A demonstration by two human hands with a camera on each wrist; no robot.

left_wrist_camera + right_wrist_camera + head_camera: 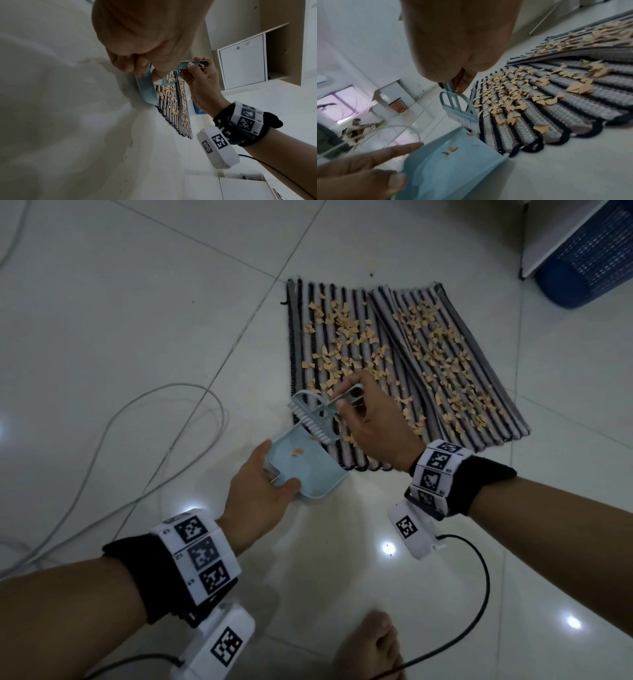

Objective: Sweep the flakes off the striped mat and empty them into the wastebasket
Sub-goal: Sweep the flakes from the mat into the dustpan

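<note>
1. Flakes (404,354) lie thick over nearly the whole striped mat (486,419) in the head view, and only a couple sit in the light blue dustpan (305,470), so the sweeping looks barely begun. The left hand (257,491) grips the dustpan by its rear edge, with its lip against the mat's near corner. The right hand (370,422) is closed round the handle of the brush (315,419), whose bristles stand at the pan's mouth. Only this view shows the blue wastebasket (589,251), well apart at the far right, and the cables (144,440) trailing on the floor.

2. The left wrist view looks past the left hand's curled fingers (126,63) clamped on the pan's wall, a hold the head view only half shows. It also shows the right thumb pressed on the brush handle (197,64). The wastebasket is only a blue sliver behind the right wrist.

3. The right wrist view alone shows, close up, the ridge where the mat (556,108) is folded over itself. My judgement is that flakes (505,97) could lodge under that fold, or catch in the ribbed weave. The pan (453,162) sits at a corner, so a broad stroke may flick flakes past it onto the tiles. Carrying the shallow pan to the far basket risks spilling.
</note>
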